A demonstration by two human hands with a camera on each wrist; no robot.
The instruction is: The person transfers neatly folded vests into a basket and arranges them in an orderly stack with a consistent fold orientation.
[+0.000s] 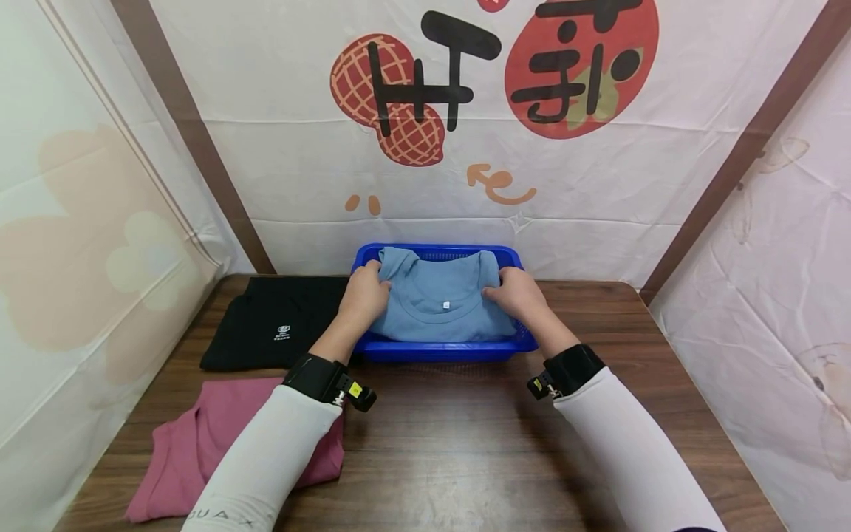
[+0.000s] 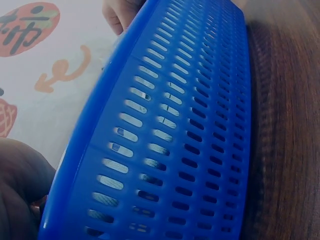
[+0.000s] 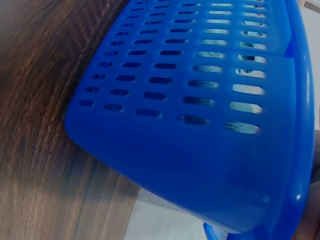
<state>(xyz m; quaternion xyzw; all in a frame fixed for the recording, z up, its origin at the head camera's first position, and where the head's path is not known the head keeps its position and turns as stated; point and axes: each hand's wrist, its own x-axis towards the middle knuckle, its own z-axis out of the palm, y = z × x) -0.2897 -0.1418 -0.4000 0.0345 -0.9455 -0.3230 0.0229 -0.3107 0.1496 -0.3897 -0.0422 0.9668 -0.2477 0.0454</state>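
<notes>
A folded blue T-shirt with a small white neck label lies in a blue plastic basket, its neckline upward. My left hand pinches the shirt's left shoulder at the basket's left end. On the opposite side, my right hand pinches the right shoulder, thumb over the fabric. The left wrist view has the basket's slotted wall filling the middle, with part of my left hand behind the rim. A sliver of my right hand shows past the rim in the right wrist view; its fingertips are hidden there.
Left of the basket lies a folded black garment with a small white print. Nearer, a folded pink garment is partly covered by my left sleeve. The wooden table meets printed fabric walls at the back and sides.
</notes>
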